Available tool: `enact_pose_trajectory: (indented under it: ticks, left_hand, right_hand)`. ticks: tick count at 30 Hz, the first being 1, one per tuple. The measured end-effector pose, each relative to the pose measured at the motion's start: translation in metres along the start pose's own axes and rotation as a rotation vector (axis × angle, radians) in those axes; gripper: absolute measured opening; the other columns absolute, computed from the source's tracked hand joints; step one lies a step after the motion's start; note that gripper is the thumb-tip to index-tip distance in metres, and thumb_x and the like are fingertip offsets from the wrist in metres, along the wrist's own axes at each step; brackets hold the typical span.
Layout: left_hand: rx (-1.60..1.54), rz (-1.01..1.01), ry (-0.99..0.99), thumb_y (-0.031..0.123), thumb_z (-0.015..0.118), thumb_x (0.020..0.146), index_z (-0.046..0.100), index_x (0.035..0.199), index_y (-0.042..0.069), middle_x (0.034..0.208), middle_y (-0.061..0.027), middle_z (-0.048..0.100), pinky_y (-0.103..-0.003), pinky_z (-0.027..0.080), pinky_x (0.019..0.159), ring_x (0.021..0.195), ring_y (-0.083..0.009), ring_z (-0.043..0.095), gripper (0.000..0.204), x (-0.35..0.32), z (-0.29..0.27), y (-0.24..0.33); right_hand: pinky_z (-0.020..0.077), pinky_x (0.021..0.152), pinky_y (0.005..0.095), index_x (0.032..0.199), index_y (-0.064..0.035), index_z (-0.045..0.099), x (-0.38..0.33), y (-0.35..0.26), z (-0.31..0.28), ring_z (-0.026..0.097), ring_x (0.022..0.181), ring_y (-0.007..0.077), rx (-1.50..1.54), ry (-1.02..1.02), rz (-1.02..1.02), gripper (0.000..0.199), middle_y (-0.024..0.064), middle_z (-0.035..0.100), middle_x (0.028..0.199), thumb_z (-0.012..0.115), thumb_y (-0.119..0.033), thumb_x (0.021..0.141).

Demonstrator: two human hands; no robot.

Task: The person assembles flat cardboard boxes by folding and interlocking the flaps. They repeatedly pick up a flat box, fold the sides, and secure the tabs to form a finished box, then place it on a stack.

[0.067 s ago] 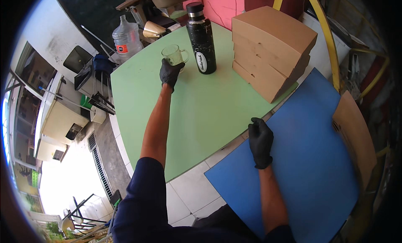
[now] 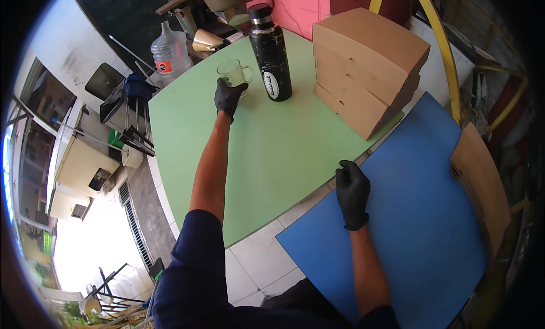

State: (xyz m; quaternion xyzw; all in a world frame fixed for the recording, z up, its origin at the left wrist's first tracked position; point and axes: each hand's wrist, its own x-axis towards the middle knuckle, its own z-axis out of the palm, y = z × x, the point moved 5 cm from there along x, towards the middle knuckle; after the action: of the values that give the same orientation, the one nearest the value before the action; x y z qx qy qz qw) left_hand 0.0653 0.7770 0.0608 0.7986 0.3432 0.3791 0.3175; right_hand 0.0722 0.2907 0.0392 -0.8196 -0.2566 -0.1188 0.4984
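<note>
On the far part of the green table (image 2: 272, 159), my left hand (image 2: 229, 97), in a black glove, is closed around the near side of a clear glass mug (image 2: 229, 71). The mug stands upright, its handle toward the right, and looks empty. Just right of it is a tall black bottle (image 2: 270, 54) with a scuffed surface and a pale oval label. Over the left part of the blue table (image 2: 420, 215) hangs my right hand (image 2: 353, 194), also gloved in black. Its fingers are curled in and nothing shows in them.
Brown cardboard boxes (image 2: 363, 68) are stacked at the green table's far right corner. Another cardboard piece (image 2: 482, 187) stands along the blue table's right edge. A large clear water jug (image 2: 170, 52) is beyond the green table's left corner. A yellow frame (image 2: 445, 51) rises behind the boxes.
</note>
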Motion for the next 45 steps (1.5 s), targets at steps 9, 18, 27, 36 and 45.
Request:
enact_pose_trajectory:
  ticks: [9, 18, 27, 36, 45]
  left_hand:
    - [-0.138, -0.089, -0.064, 0.026, 0.088, 0.071, 0.063, 0.123, -0.001, 0.088, -0.0064, 0.068, -0.031, 0.051, 0.056, 0.07, -0.0157, 0.063, 0.064, 0.077, 0.026, -0.043]
    - [-0.3, 0.015, -0.225, 0.022, 0.092, 0.07, 0.028, 0.156, 0.004, 0.137, -0.0235, 0.054, -0.039, 0.054, 0.095, 0.12, -0.0327, 0.057, 0.109, -0.047, 0.05, 0.033]
    - [-0.067, -0.053, 0.009, 0.041, 0.089, 0.068, 0.055, 0.114, 0.004, 0.104, -0.0218, 0.069, -0.052, 0.056, 0.083, 0.096, -0.042, 0.068, 0.068, -0.045, 0.094, 0.08]
    - [0.04, -0.116, 0.126, 0.043, 0.088, 0.069, 0.053, 0.116, 0.004, 0.107, -0.02, 0.067, -0.052, 0.057, 0.085, 0.099, -0.0413, 0.069, 0.07, 0.028, 0.139, 0.06]
    - [0.036, -0.068, 0.27, 0.052, 0.085, 0.071, 0.058, 0.111, -0.001, 0.099, -0.0225, 0.074, -0.049, 0.059, 0.081, 0.091, -0.0426, 0.074, 0.071, 0.077, 0.15, 0.048]
  right_hand:
    - [0.0553, 0.07, 0.0434, 0.107, -0.0013, 0.071, 0.005, 0.0, 0.003, 0.071, 0.08, 0.0371, 0.008, -0.038, 0.069, 0.019, 0.0194, 0.073, 0.091, 0.069, -0.011, 0.091]
    - [0.055, 0.07, 0.0449, 0.107, -0.0015, 0.07, 0.004, -0.003, 0.001, 0.071, 0.078, 0.0383, -0.061, -0.032, 0.01, 0.019, 0.0184, 0.073, 0.088, 0.069, -0.01, 0.091]
    - [0.0557, 0.086, 0.04, 0.12, 0.0045, 0.068, 0.012, 0.008, 0.007, 0.071, 0.1, 0.0315, -0.115, -0.146, -0.108, 0.025, 0.0186, 0.074, 0.113, 0.063, -0.01, 0.1]
    - [0.0541, 0.079, 0.0344, 0.119, 0.001, 0.068, 0.007, 0.011, 0.009, 0.066, 0.086, 0.0193, -0.011, -0.176, 0.128, 0.021, 0.0135, 0.072, 0.099, 0.065, -0.008, 0.1]
    - [0.0521, 0.064, 0.0373, 0.112, -0.0007, 0.067, 0.014, -0.003, 0.005, 0.066, 0.07, 0.0247, 0.024, -0.147, 0.182, 0.019, 0.0127, 0.067, 0.08, 0.067, -0.01, 0.096]
